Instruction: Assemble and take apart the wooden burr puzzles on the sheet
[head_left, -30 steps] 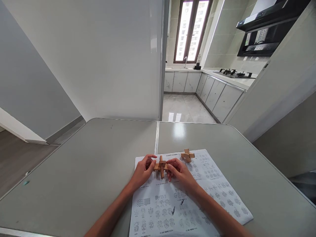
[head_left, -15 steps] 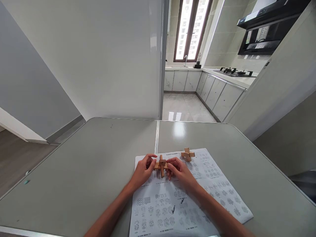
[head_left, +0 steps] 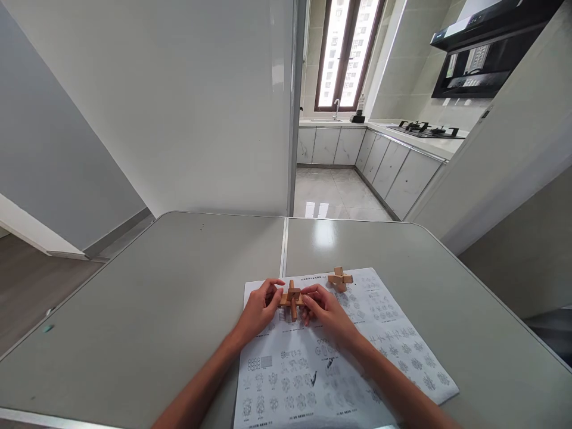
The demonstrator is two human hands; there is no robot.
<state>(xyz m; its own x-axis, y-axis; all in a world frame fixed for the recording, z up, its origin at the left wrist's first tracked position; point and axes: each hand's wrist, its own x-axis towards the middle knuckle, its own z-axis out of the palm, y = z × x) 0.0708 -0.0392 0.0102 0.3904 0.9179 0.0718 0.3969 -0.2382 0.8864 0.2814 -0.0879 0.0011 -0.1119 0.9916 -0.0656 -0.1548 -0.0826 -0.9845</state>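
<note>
Over a printed paper sheet [head_left: 308, 351], a wooden interlocking puzzle [head_left: 294, 295] of crossed bars sits between my two hands. My left hand [head_left: 260, 307] pinches its left end with thumb and fingers. At the opposite end, my right hand [head_left: 324, 307] grips the bar between thumb and index finger, the other fingers curled below. One rounded bar of the puzzle points toward me. A second wooden puzzle [head_left: 340, 279], made of crossed blocks, rests on the sheet's far edge, beyond my right hand and apart from it.
The sheet carries rows of small diagrams and lies on a grey table [head_left: 134, 322] with a seam down its middle. A small green bit [head_left: 48, 328] lies near the left edge. Beyond the table are a white panel [head_left: 214, 107] and a kitchen counter [head_left: 379, 126].
The camera view has shifted very slightly. Both hands keep their hold on the wooden puzzle, and the second puzzle stays where it was.
</note>
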